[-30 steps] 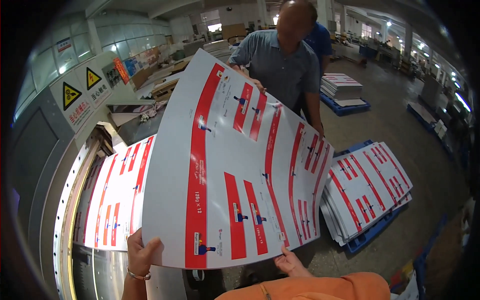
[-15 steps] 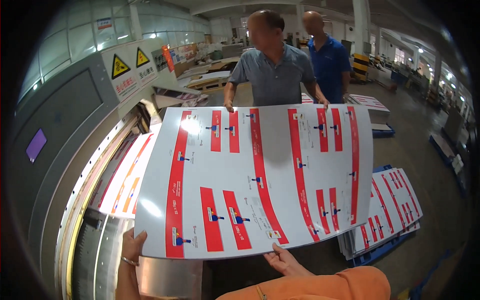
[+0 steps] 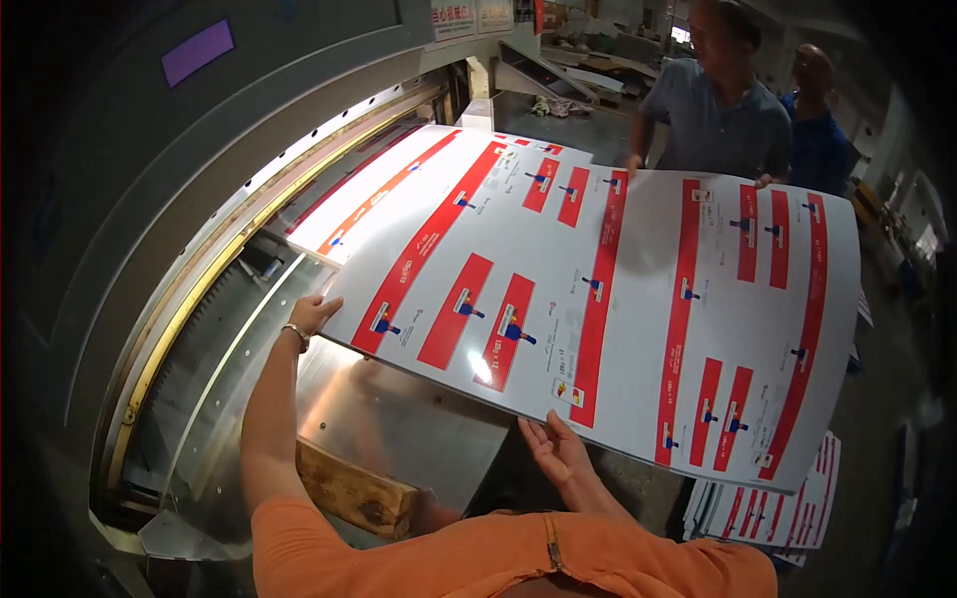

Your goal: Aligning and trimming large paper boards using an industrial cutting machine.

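Note:
A large white printed sheet (image 3: 633,319) with red stripes and small blue figures is held out flat, tilted slightly; whether it is one sheet or several together I cannot tell. My left hand (image 3: 317,315) grips its near left corner, thumb on top and fingers underneath. At the middle of the near edge, my right hand (image 3: 558,450) is turned palm up, fingertips and thumb at the edge, bearing it from below. Across from me a co-worker in a grey shirt (image 3: 720,125) holds the far edge with both hands. The left end reaches over the lit bed of a machine (image 3: 204,289).
Another printed sheet (image 3: 399,189) lies inside the machine's bright opening. Below my left forearm are a metal table (image 3: 384,404) and a wooden block (image 3: 359,488). A stack of similar sheets (image 3: 773,513) stands low at the right. Behind the co-worker is a person in blue (image 3: 819,149).
My view has turned left toward the machine. The held sheet has moved left, its left end now over the machine's bed. Both my hands keep their places on the sheet.

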A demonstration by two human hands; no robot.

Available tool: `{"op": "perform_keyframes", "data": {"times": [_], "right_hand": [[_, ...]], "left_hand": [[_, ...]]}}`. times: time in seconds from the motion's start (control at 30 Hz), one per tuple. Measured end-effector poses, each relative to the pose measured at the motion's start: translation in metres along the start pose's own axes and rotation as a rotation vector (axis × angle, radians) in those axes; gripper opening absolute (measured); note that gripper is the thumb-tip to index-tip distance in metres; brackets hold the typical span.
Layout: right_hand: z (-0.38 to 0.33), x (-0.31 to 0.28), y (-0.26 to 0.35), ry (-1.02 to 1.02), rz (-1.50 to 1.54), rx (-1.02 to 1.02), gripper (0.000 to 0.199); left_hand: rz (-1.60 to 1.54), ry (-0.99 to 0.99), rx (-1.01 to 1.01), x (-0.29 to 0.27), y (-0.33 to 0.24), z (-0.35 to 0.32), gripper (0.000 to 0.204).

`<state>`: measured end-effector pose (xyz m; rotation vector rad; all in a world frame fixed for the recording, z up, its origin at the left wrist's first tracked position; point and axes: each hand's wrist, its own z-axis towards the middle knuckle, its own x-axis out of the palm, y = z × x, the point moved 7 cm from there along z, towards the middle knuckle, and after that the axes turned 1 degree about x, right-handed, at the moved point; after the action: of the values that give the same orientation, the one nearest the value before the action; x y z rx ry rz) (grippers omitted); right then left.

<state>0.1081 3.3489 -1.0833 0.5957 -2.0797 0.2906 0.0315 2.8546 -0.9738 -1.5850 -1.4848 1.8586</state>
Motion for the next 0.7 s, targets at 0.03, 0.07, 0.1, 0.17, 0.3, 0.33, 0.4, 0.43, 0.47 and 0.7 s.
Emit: {"op": "perform_keyframes", "data": {"times": [0.03,0.07,0.1,0.17,0.3,0.33,0.4,0.43,0.47,0.7], "right_hand": [[0.0,-0.001,0.0,-0.002,0.001,0.014,0.034],[0.001,-0.003,0.0,-0.002,-0.002,0.031,0.032],[0.001,-0.004,0.0,-0.002,-0.008,0.047,0.03],[0.003,-0.011,0.002,-0.023,-0.036,0.084,0.028],[0.013,-0.014,-0.001,0.021,-0.037,0.169,0.027],[0.014,-0.012,-0.006,0.046,-0.028,0.203,0.027],[0.016,-0.012,-0.009,0.042,-0.08,0.2,0.026],[0.014,-0.01,-0.013,0.057,-0.086,0.234,0.026],[0.012,-0.011,-0.012,0.037,-0.106,0.241,0.025],[-0.073,0.029,0.159,0.515,-1.54,-0.627,0.032]], "left_hand": [[-0.073,-0.105,-0.011,-0.001,0.003,-0.008,0.045],[-0.15,-0.213,-0.024,0.001,0.004,-0.018,0.048],[-0.334,-0.35,-0.093,0.006,0.011,-0.036,0.051],[-0.889,-0.237,-0.183,0.061,0.012,-0.069,0.052],[-1.256,0.12,-0.266,0.191,-0.024,-0.133,0.047],[-1.212,0.214,-0.167,0.215,-0.039,-0.144,0.045],[-1.096,-0.039,-0.369,0.239,-0.025,-0.147,0.042],[-1.044,-0.141,-0.432,0.242,-0.017,-0.148,0.04],[-1.086,-0.137,-0.419,0.247,-0.016,-0.145,0.04],[-1.158,-0.081,-0.378,0.246,0.002,-0.108,0.039]]}}
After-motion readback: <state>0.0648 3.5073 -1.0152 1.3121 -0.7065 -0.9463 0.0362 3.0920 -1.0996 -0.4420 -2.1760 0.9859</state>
